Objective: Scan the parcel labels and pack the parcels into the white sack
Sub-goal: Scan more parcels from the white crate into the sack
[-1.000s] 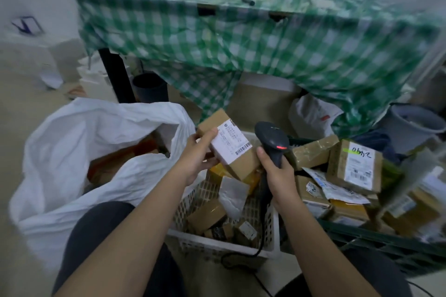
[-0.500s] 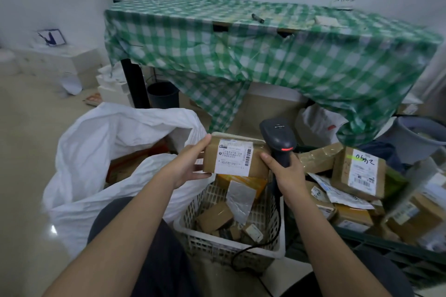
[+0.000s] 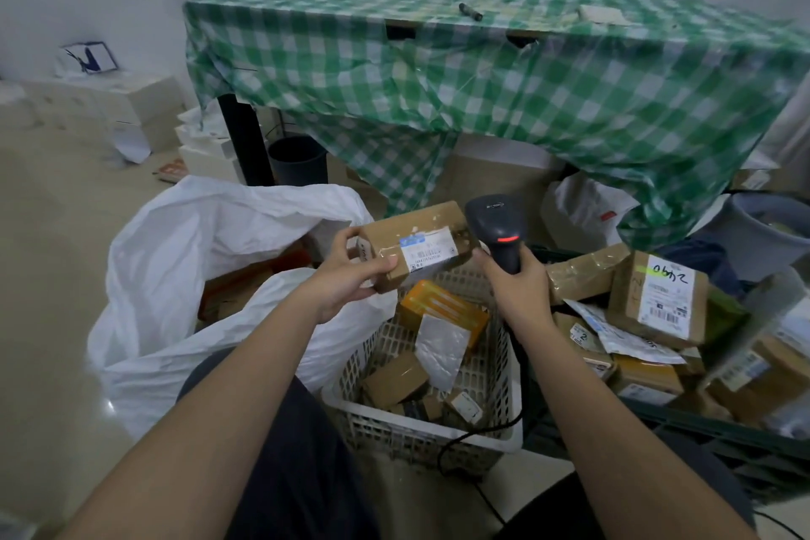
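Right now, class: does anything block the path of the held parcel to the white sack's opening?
Nothing visible does. The left hand holds the parcel just right of the white sack, whose mouth gapes open beside it.

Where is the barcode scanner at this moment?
In the head view, just right of centre: the right hand grips the barcode scanner upright above the white basket, its head touching or nearly touching the cardboard parcel held by the left hand.

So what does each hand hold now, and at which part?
The left hand grips the cardboard parcel by its left end, thumb on top near the label. The right hand grips the barcode scanner by its handle, below the head.
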A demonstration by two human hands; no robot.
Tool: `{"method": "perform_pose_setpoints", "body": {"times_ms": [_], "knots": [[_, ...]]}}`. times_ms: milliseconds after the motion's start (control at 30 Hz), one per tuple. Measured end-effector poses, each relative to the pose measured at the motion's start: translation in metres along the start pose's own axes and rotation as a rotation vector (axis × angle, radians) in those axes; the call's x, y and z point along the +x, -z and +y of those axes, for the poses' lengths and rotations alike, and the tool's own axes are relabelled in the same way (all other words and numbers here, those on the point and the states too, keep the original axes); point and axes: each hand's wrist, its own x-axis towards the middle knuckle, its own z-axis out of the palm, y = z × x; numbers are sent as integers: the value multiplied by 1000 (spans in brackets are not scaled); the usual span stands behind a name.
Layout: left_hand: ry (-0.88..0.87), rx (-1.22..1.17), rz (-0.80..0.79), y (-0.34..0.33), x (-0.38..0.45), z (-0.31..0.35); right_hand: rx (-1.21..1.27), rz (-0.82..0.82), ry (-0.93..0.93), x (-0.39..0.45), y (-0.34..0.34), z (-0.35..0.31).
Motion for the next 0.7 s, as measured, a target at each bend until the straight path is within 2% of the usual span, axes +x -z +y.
{"method": "perform_pose_setpoints", "body": {"times_ms": [233, 433, 700], "knots": [[-153, 18, 148, 3, 13, -3, -50, -254, -219, -33, 4, 0], [-184, 72, 159, 4, 14, -2, -163, -251, -210, -41, 2, 7], [-196, 76, 171, 9, 14, -6, -188, -262, -189, -41, -3, 1]]}}
